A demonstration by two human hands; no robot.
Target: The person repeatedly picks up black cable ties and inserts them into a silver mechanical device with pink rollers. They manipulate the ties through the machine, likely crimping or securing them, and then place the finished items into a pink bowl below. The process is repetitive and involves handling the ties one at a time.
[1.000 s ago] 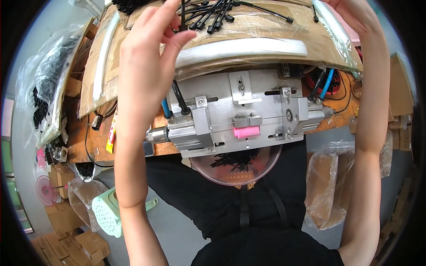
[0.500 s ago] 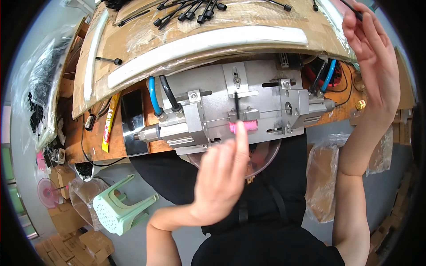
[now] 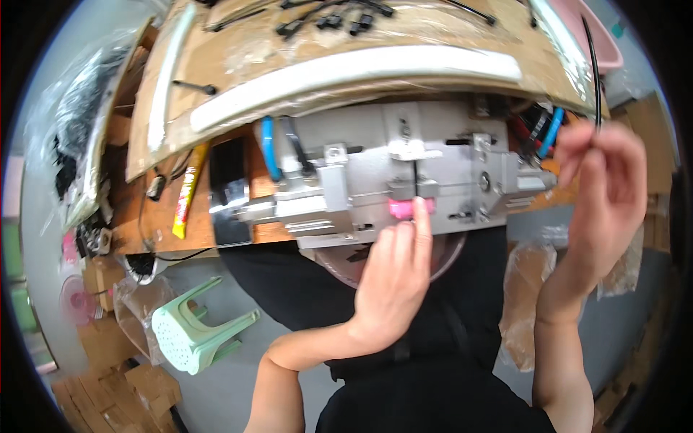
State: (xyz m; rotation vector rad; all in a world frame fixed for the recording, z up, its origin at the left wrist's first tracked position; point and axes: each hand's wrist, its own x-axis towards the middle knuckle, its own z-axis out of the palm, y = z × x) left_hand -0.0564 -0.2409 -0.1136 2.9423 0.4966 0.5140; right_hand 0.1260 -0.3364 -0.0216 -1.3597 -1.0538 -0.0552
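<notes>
My left hand (image 3: 393,289) stretches its index finger to the pink piece (image 3: 401,209) at the front of a metal fixture (image 3: 433,189). The fingertip presses at the near end of a short thin black rod (image 3: 416,175), which lies across the fixture toward a small bracket (image 3: 406,148). Its other fingers are bent, and the thumb is hidden. To the right of the fixture, my right hand (image 3: 606,195) pinches a long thin black rod (image 3: 594,72) between thumb and fingers. That rod stands up from the grip, slightly blurred.
Metal cylinders (image 3: 314,209) with blue and black hoses flank the fixture plate. Behind it, a cardboard-covered board (image 3: 245,94) bears several black rods with thick ends (image 3: 354,22). A phone (image 3: 229,202) and yellow packet (image 3: 189,191) lie left. A clear bowl (image 3: 339,265) sits below the plate.
My right hand has come down from the upper right, bringing the long black rod. My left index finger stays at the near end of the rod in the fixture. The whole view has shifted slightly.
</notes>
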